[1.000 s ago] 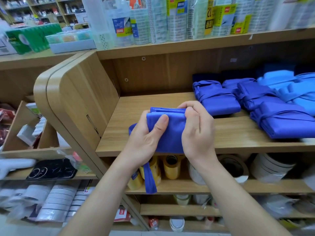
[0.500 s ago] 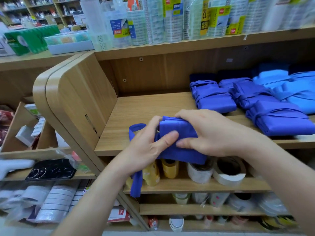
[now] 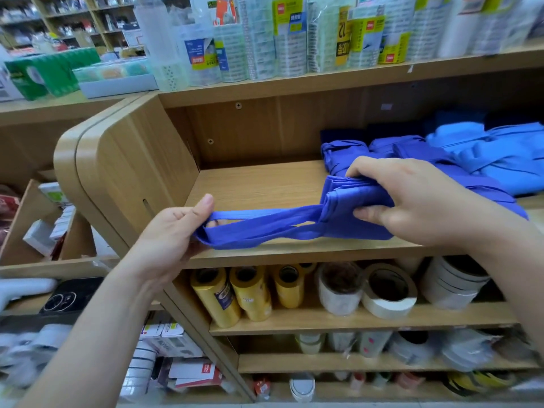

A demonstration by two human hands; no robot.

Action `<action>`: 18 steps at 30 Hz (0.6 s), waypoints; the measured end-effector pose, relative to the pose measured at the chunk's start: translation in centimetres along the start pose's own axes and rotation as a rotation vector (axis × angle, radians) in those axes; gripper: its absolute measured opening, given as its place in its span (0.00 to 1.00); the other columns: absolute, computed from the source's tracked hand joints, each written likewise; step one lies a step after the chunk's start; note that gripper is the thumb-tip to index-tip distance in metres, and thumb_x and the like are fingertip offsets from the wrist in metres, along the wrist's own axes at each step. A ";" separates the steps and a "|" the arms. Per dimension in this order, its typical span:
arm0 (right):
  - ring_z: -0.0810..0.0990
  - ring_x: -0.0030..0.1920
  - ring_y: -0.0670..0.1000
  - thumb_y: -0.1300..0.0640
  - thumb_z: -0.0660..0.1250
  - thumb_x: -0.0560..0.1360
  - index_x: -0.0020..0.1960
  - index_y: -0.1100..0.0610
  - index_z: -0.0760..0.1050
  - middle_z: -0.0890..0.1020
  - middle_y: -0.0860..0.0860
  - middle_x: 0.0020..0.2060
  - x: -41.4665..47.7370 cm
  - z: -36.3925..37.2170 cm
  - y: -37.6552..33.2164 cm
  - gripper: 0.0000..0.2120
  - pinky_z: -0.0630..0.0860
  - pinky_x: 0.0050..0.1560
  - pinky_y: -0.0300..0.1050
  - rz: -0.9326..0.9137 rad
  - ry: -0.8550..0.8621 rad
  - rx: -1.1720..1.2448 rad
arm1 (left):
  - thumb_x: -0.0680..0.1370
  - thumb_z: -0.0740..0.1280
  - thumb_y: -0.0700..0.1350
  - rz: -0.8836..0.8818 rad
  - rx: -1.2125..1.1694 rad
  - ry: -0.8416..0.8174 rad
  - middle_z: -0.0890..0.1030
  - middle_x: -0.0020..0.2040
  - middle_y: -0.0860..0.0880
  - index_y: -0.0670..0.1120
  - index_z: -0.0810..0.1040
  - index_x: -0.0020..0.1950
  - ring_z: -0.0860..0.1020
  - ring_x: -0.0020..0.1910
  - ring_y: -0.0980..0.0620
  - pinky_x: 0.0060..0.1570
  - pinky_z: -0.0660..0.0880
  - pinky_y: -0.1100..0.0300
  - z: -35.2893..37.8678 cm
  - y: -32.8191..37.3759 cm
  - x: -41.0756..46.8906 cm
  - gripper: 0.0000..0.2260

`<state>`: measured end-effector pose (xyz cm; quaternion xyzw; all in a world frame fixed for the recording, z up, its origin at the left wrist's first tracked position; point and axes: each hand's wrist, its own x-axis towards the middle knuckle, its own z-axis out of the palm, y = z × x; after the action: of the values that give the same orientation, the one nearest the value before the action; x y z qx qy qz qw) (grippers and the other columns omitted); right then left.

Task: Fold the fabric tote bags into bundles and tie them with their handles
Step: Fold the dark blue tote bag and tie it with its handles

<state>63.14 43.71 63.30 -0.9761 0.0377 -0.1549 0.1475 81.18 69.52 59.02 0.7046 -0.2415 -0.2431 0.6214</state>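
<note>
A folded blue tote bag (image 3: 353,210) is held just above the front of the wooden shelf (image 3: 265,184). My right hand (image 3: 412,201) grips the folded bundle, thumb on top and fingers underneath. The bag's handles (image 3: 259,223) stretch out flat to the left. My left hand (image 3: 173,231) pinches the looped end of the handles, thumb raised above them. Behind my right hand lie several tied blue bundles (image 3: 485,160), some darker and some lighter blue.
The shelf's rounded wooden side panel (image 3: 117,172) stands at the left. Below are yellow tape rolls (image 3: 232,293) and white tape rolls (image 3: 388,290). Wrapped tape stacks (image 3: 288,36) line the shelf above. A black phone case (image 3: 64,298) lies at lower left.
My right hand has carried the bundle to the right. My left hand let go of the bundle, took the handles and pulled them out straight to the left.
</note>
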 end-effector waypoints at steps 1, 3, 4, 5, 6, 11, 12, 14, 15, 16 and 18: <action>0.72 0.41 0.45 0.55 0.71 0.73 0.48 0.46 0.68 0.78 0.43 0.39 -0.1 -0.1 0.1 0.12 0.67 0.41 0.44 0.001 0.010 -0.029 | 0.66 0.72 0.67 0.036 0.153 0.056 0.83 0.40 0.49 0.48 0.84 0.37 0.79 0.42 0.53 0.55 0.75 0.53 0.0 -0.2 0.2 0.22; 0.72 0.42 0.49 0.55 0.71 0.73 0.50 0.47 0.69 0.77 0.44 0.40 -0.1 -0.4 0.2 0.11 0.67 0.43 0.49 -0.005 0.028 -0.092 | 0.74 0.71 0.55 0.277 0.529 0.270 0.84 0.44 0.54 0.53 0.83 0.45 0.80 0.46 0.56 0.56 0.77 0.52 0.5 0.1 0.1 0.07; 0.71 0.42 0.49 0.54 0.70 0.73 0.50 0.48 0.69 0.76 0.44 0.40 -0.2 -0.5 0.0 0.11 0.67 0.43 0.49 -0.015 0.033 -0.117 | 0.76 0.71 0.50 0.451 0.625 0.340 0.83 0.47 0.56 0.55 0.81 0.49 0.80 0.49 0.57 0.55 0.77 0.52 1.0 0.7 -0.3 0.03; 0.70 0.41 0.49 0.54 0.70 0.73 0.50 0.47 0.69 0.74 0.43 0.39 -0.2 -0.5 -0.1 0.11 0.66 0.42 0.49 -0.029 0.037 -0.137 | 0.77 0.70 0.50 0.614 0.673 0.349 0.82 0.50 0.56 0.54 0.80 0.52 0.80 0.51 0.56 0.54 0.78 0.53 1.8 1.5 -0.7 0.05; 0.70 0.40 0.48 0.54 0.70 0.73 0.49 0.46 0.68 0.73 0.43 0.38 -0.2 -0.7 -0.3 0.11 0.67 0.42 0.49 -0.046 0.035 -0.155 | 0.78 0.68 0.53 0.715 0.711 0.302 0.82 0.52 0.57 0.53 0.80 0.55 0.80 0.53 0.57 0.55 0.77 0.56 2.8 2.2 -1.0 0.09; 0.68 0.37 0.49 0.56 0.71 0.71 0.47 0.46 0.66 0.72 0.42 0.36 -0.2 -1.0 -1.6 0.14 0.70 0.42 0.53 -0.151 0.031 -0.233 | 0.73 0.66 0.64 0.415 1.024 -0.109 0.82 0.50 0.60 0.56 0.80 0.59 0.78 0.51 0.63 0.54 0.75 0.59 7.6 3.8 -0.2 0.19; 0.69 0.36 0.50 0.56 0.71 0.71 0.47 0.47 0.66 0.73 0.43 0.36 -0.2 -1.1 -1.6 0.14 0.70 0.42 0.54 -0.165 0.033 -0.256 | 0.74 0.69 0.59 0.349 0.945 -0.159 0.84 0.43 0.59 0.54 0.83 0.53 0.79 0.45 0.63 0.50 0.76 0.58 7.7 3.9 0.2 0.12; 0.70 0.35 0.51 0.57 0.71 0.71 0.46 0.48 0.65 0.74 0.43 0.35 -0.5 -1.2 -1.4 0.14 0.69 0.42 0.53 -0.168 0.027 -0.287 | 0.76 0.71 0.48 0.232 0.695 -0.261 0.84 0.38 0.53 0.48 0.84 0.46 0.82 0.39 0.58 0.47 0.78 0.58 7.2 3.9 0.6 0.04; 0.70 0.34 0.50 0.57 0.70 0.72 0.46 0.47 0.64 0.73 0.43 0.35 -0.6 -1.1 -1.2 0.14 0.68 0.41 0.52 -0.161 0.017 -0.292 | 0.76 0.71 0.43 0.177 0.537 -0.298 0.84 0.38 0.49 0.44 0.83 0.46 0.82 0.39 0.54 0.46 0.80 0.58 6.7 3.8 0.6 0.03; 0.70 0.34 0.49 0.57 0.70 0.72 0.46 0.47 0.63 0.73 0.42 0.35 -0.6 -1.1 -1.1 0.15 0.67 0.40 0.50 -0.150 0.005 -0.288 | 0.75 0.71 0.39 0.129 0.348 -0.313 0.83 0.37 0.46 0.41 0.82 0.47 0.81 0.37 0.50 0.44 0.81 0.57 6.3 3.7 0.6 0.03; 0.69 0.34 0.47 0.57 0.69 0.72 0.45 0.45 0.61 0.71 0.41 0.35 -0.8 -1.0 -0.9 0.16 0.64 0.37 0.49 -0.134 -0.006 -0.274 | 0.71 0.68 0.36 0.044 -0.035 -0.307 0.79 0.34 0.43 0.40 0.79 0.51 0.77 0.30 0.50 0.35 0.79 0.58 5.7 3.6 0.4 0.09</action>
<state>62.13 44.43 64.26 -0.9879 -0.0074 -0.1550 0.0024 77.70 64.53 61.97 0.6429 -0.3448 -0.3383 0.5944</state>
